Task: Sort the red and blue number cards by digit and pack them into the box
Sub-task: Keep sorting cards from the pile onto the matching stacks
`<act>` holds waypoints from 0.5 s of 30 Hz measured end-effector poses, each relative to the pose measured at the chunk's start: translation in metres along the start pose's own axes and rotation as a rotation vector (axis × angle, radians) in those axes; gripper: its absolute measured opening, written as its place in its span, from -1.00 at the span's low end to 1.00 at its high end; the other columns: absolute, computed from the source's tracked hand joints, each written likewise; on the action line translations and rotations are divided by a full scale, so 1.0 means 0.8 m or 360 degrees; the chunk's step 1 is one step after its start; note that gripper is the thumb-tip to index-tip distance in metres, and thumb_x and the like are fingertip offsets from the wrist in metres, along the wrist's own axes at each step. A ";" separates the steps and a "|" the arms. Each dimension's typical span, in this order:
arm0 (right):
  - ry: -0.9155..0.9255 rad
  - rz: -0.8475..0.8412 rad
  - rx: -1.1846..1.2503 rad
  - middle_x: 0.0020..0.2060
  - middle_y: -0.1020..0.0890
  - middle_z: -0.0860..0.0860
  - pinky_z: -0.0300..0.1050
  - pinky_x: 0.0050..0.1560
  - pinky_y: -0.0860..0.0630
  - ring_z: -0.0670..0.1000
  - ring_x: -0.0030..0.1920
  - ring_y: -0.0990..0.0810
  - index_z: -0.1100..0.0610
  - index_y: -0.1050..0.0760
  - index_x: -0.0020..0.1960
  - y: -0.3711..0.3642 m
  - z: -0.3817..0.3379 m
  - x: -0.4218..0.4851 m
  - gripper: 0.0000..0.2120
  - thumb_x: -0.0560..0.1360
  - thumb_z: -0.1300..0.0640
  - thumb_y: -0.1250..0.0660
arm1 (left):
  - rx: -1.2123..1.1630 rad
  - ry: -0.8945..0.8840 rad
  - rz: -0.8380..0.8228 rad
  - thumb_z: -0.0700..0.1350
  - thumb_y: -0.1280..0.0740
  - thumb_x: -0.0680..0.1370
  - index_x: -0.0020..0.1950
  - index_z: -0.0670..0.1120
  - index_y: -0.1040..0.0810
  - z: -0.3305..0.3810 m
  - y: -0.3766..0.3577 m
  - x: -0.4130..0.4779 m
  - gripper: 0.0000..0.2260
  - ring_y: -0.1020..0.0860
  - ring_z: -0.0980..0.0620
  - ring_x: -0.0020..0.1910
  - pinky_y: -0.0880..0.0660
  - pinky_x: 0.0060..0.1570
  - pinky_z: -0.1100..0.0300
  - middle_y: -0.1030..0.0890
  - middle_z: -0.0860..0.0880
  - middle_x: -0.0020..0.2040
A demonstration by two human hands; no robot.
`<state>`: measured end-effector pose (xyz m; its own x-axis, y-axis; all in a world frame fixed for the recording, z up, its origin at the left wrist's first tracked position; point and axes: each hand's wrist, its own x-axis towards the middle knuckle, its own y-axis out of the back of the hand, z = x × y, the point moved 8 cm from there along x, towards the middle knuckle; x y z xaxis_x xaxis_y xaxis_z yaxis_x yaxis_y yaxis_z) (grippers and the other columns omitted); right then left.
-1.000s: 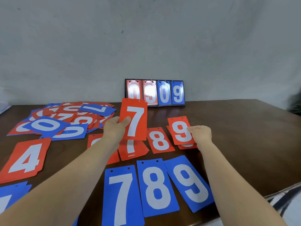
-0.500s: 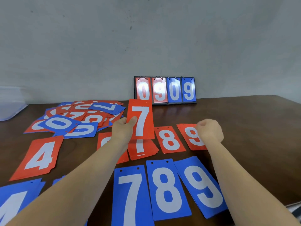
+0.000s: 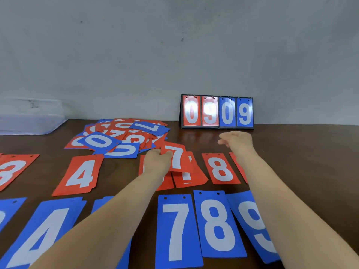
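Red 7 card (image 3: 177, 159) pinched in the left hand (image 3: 156, 162) over its pile (image 3: 187, 178); right hand (image 3: 238, 141), fingers slack, holding nothing, above open bench (image 3: 301, 152) at one o'clock.

Left hand (image 3: 157, 162) pinches a red 7 card (image 3: 177, 158) by its left edge, low over the red 7 pile (image 3: 189, 178). Right hand (image 3: 237, 141) hangs loose-fingered and holds nothing, near the flip scoreboard (image 3: 217, 112). Red 8 card (image 3: 221, 168) lies just right of the pile. Blue 7 (image 3: 177, 230), blue 8 (image 3: 216, 224) and blue 9 (image 3: 252, 226) line the near edge. The unsorted heap (image 3: 120, 136) sits far left, beside a clear plastic box (image 3: 29, 117).
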<state>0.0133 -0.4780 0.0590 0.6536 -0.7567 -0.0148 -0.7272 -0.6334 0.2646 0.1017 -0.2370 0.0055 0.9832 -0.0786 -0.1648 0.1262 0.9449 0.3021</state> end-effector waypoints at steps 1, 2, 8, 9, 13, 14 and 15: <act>0.0012 0.0040 0.0010 -0.24 -0.67 -0.04 -0.02 0.22 -0.44 -0.05 -0.02 -0.55 0.01 -0.53 -0.20 0.006 -0.001 0.004 -0.86 0.53 0.15 -0.35 | 0.0008 -0.0005 -0.0015 -0.05 -0.28 0.63 0.43 -0.19 -0.40 -0.001 -0.007 -0.001 -0.59 -0.46 -0.10 0.32 -0.41 0.13 0.12 -0.48 -0.14 0.37; 0.0025 0.0070 0.0024 -0.26 -0.67 -0.05 -0.01 0.22 -0.46 -0.05 -0.02 -0.56 0.01 -0.52 -0.22 0.011 -0.001 0.008 -0.85 0.53 0.15 -0.36 | 0.0046 -0.0033 -0.0023 -0.06 -0.28 0.63 0.37 -0.19 -0.46 -0.001 -0.015 -0.003 -0.65 -0.50 -0.07 0.23 -0.41 0.04 0.15 -0.53 -0.14 0.30; 0.0130 0.0121 -0.0006 -0.28 -0.65 -0.08 0.05 0.26 -0.46 -0.12 -0.11 -0.53 0.00 -0.54 -0.22 0.017 0.001 0.020 -0.85 0.53 0.14 -0.37 | 0.0726 -0.0280 0.0048 -0.05 -0.30 0.61 0.27 -0.16 -0.50 0.011 -0.033 -0.006 -0.71 -0.55 -0.02 0.17 -0.42 -0.06 0.27 -0.57 -0.10 0.20; 0.0157 0.0129 -0.0033 -0.27 -0.64 -0.08 0.05 0.25 -0.46 -0.13 -0.13 -0.51 0.01 -0.55 -0.21 0.016 0.000 0.020 -0.85 0.53 0.14 -0.37 | 0.0858 -0.0322 0.0056 -0.03 -0.30 0.61 0.28 -0.15 -0.50 0.013 -0.033 -0.006 -0.71 -0.56 -0.02 0.16 -0.47 -0.04 0.25 -0.58 -0.09 0.19; 0.0288 0.0109 -0.0125 -0.21 -0.63 -0.07 -0.02 0.15 -0.46 -0.13 -0.14 -0.49 0.05 -0.59 -0.15 0.008 -0.005 0.018 -0.88 0.55 0.13 -0.33 | 0.1299 -0.0485 0.0075 0.01 -0.25 0.63 0.33 -0.11 -0.47 0.019 -0.037 -0.008 -0.68 -0.57 -0.02 0.16 -0.53 0.06 0.18 -0.57 -0.08 0.21; 0.0320 0.0090 -0.0141 -0.19 -0.64 -0.05 -0.05 0.12 -0.46 -0.13 -0.12 -0.51 0.06 -0.60 -0.13 0.004 -0.006 0.017 -0.89 0.55 0.13 -0.33 | 0.1378 -0.0512 0.0084 0.03 -0.24 0.64 0.32 -0.10 -0.47 0.020 -0.039 -0.008 -0.68 -0.57 -0.02 0.14 -0.54 0.05 0.17 -0.56 -0.07 0.20; 0.0359 0.0065 -0.0162 -0.17 -0.65 -0.05 -0.08 0.08 -0.46 -0.12 -0.09 -0.52 0.07 -0.61 -0.12 -0.001 -0.007 0.016 -0.89 0.55 0.14 -0.33 | 0.1439 -0.0528 0.0089 0.04 -0.24 0.63 0.32 -0.09 -0.47 0.019 -0.040 -0.007 -0.68 -0.57 -0.02 0.13 -0.55 0.05 0.15 -0.54 -0.07 0.20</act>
<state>0.0235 -0.4863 0.0641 0.6629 -0.7185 0.2106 -0.7364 -0.5749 0.3567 0.0939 -0.2716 0.0111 0.9605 -0.2581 0.1037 -0.0042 0.3592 0.9333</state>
